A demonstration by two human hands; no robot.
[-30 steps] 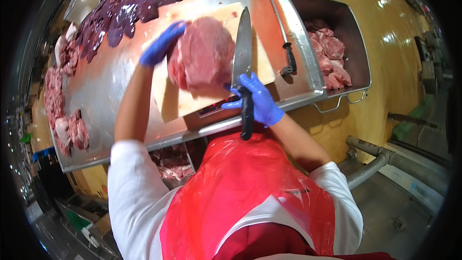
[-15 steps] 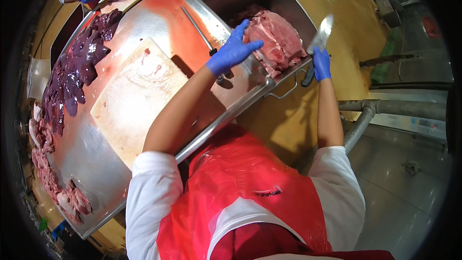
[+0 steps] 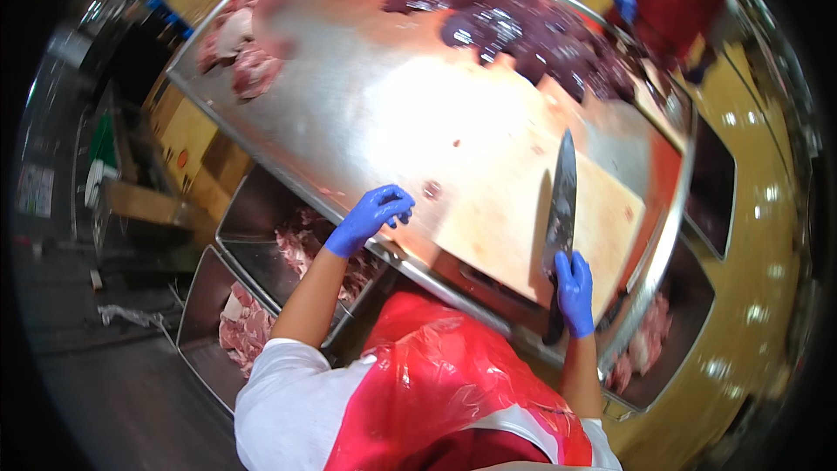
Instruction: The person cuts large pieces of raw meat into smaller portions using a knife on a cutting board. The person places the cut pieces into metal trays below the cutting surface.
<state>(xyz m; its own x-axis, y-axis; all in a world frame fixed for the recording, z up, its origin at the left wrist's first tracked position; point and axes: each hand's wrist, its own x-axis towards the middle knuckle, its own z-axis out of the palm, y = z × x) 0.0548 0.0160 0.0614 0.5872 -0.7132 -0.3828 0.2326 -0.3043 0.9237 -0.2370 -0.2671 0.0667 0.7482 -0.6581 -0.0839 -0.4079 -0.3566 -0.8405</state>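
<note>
Head view: knife (image 3: 563, 201) grasped at handle by right hand (image 3: 575, 296), blade projecting beyond fingers (image 3: 564, 267); left hand (image 3: 373, 220) half-curled, free.

The bench (image 3: 336, 87) is smooth metal, shiny under glare. The cutting board (image 3: 506, 227) looks like matt plastic; the knife blade (image 3: 563, 201) is smeared metal. 2 smooth, rubbery gloves (image 3: 350, 235) cover the left hand (image 3: 377, 215) and right hand (image 3: 575, 296). The apron (image 3: 453, 366) is glossy, crinkled plastic film, the sleeve (image 3: 288, 401) matt cloth, the organ meat (image 3: 545, 39) slick, the floor (image 3: 754, 270) glossy.
</note>
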